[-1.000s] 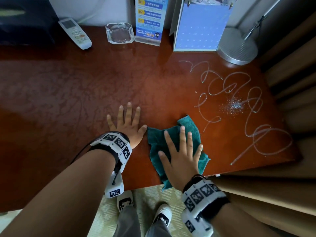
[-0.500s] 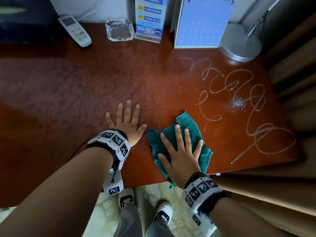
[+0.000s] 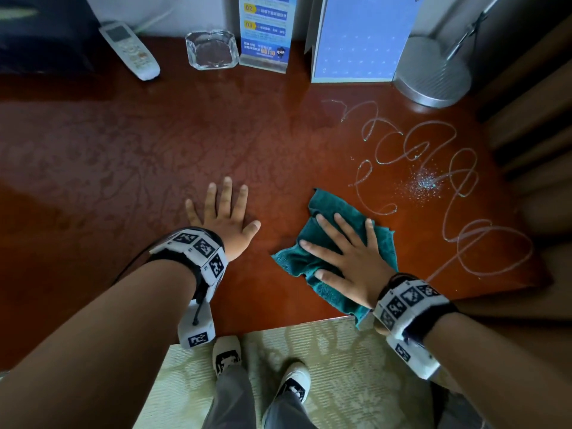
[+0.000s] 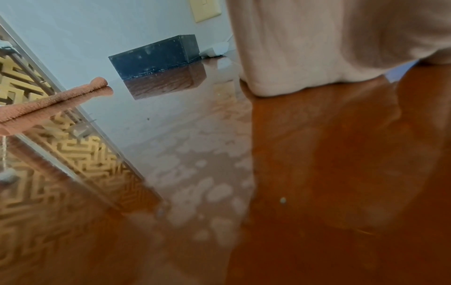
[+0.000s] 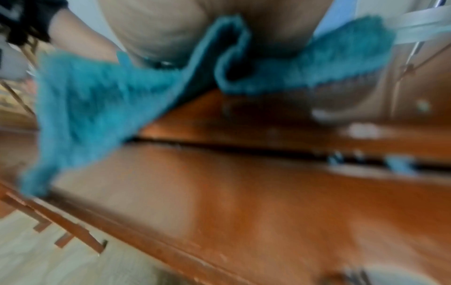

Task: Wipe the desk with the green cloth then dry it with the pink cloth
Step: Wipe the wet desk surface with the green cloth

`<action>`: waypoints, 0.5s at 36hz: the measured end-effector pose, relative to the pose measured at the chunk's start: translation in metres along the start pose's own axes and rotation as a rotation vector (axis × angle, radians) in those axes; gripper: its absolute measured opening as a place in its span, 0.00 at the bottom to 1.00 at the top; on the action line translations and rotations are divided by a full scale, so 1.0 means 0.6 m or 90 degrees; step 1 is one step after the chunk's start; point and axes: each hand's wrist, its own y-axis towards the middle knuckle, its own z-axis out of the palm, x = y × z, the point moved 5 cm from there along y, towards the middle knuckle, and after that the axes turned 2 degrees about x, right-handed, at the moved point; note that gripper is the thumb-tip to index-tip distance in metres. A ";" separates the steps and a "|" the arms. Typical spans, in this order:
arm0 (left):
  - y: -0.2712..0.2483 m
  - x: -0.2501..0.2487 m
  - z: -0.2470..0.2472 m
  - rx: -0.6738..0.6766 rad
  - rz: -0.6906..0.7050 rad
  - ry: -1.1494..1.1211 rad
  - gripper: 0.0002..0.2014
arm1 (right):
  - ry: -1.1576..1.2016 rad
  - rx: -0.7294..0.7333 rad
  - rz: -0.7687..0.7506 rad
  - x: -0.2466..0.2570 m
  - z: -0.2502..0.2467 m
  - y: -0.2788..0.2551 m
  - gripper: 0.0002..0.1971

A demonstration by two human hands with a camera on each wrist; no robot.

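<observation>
Head view looks down on a glossy reddish-brown tabletop (image 3: 130,156) that fills most of the scene. Looping pale streaks of liquid (image 3: 458,187) trail across its right side, with a speckled patch among them. A green cloth (image 3: 325,224), crumpled, lies near the front edge, one corner hanging just over it. The right hand (image 3: 353,261) presses flat on this cloth, fingers straight and spread wide. The left hand (image 3: 224,216) rests palm-down on bare wood beside it, fingers straight and slightly apart, holding nothing. Along the back edge stand a round metal lamp base (image 3: 433,78), a blue calendar (image 3: 362,38), a blue sign (image 3: 266,32), a glass ashtray (image 3: 212,49) and a white remote (image 3: 130,51). Left wrist view shows a pink cloth (image 4: 48,100) lying folded near the tabletop's far left edge.
</observation>
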 end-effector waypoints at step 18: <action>-0.001 -0.002 -0.003 0.003 0.013 0.010 0.33 | 0.169 -0.063 0.321 0.041 0.009 -0.007 0.29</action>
